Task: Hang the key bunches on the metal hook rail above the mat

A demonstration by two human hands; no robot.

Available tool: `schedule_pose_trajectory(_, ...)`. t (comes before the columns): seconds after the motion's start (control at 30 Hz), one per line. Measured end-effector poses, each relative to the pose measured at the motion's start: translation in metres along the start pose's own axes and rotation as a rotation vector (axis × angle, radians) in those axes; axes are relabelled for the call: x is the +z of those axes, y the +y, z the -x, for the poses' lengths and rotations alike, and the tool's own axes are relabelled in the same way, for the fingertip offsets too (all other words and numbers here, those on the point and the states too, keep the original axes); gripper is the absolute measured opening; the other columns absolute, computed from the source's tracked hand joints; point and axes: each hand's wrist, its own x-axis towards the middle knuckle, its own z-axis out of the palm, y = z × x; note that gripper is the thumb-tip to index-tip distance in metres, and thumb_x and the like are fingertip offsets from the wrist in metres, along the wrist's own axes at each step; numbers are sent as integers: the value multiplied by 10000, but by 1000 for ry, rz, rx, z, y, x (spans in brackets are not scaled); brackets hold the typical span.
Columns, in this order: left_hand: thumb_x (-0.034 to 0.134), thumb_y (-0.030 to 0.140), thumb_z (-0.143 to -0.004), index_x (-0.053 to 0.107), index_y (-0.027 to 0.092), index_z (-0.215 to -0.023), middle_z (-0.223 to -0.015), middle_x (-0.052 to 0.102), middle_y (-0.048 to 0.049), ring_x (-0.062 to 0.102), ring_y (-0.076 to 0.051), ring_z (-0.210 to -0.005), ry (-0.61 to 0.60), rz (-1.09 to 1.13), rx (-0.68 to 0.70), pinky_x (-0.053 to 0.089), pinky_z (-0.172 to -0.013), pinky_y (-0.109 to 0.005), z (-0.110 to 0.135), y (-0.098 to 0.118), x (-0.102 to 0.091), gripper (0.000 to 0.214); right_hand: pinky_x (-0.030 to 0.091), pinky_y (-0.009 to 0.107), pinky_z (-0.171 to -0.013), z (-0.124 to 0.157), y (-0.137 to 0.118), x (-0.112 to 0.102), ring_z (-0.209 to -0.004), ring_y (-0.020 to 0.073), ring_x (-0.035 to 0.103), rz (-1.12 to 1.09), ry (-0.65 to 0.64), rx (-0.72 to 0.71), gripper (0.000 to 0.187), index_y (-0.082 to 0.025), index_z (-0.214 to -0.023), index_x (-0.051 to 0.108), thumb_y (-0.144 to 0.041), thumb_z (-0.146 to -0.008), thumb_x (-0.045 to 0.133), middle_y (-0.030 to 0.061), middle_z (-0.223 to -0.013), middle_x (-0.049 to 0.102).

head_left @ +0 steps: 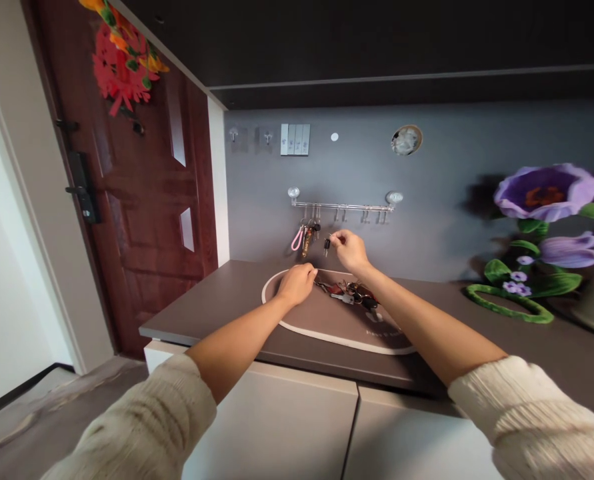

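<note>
My right hand is closed in a pinch, and a small set of keys with black heads hangs from its fingertips, just below the hook rail. My left hand is over the left part of the oval mat, its fingers curled; whether they hold anything is hidden. Between my forearms a pile of keys with rings and black fobs lies on the mat. On the rail's left hooks hang several keys and a pink strap.
A dark red door stands at the left. Purple plush flowers with a green base are on the countertop at the right. Above, a dark cabinet overhangs. On the wall are a switch panel and a round hole.
</note>
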Motion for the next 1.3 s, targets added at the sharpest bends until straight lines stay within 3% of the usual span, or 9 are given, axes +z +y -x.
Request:
schedule_pose_trajectory(0.27, 310, 268, -888, 570, 167, -790, -824, 646, -77, 581, -175, -789, 5, -6, -63, 383, -694, -270, -2, -2, 2, 296, 404, 251, -716, -30, -10, 12, -695, 129, 537, 31, 32, -15, 162, -150, -728, 599, -231, -757, 461, 39, -751, 628)
schedule_pose_trajectory(0.63, 313, 267, -884, 575, 170, -796, -829, 647, -76, 583, -180, -820, 2, 29, -91, 389, -716, -275, -2, -1, 1, 293, 418, 227, -756, -73, -9, 28, -782, 140, 593, 158, 59, 75, 203, -134, -774, 661, -173, -756, 462, 72, -819, 671)
schedule_pose_trajectory(1.03, 325, 266, -883, 578, 170, -793, -836, 655, -78, 591, -183, -826, 1, 40, -91, 398, -729, -280, -2, -2, 2, 284, 452, 275, -754, -85, -9, 26, -840, 213, 629, 217, 43, 144, 166, -129, -739, 685, -174, -727, 526, 128, -819, 683)
schedule_pose_trajectory(1.3, 323, 266, -882, 575, 172, -788, -836, 652, -77, 588, -178, -820, 0, 32, -85, 393, -723, -275, -3, -3, 3, 286, 483, 299, -700, -92, -13, 24, -759, 237, 642, 270, 23, 222, 123, -87, -714, 665, -127, -675, 555, 139, -622, 641)
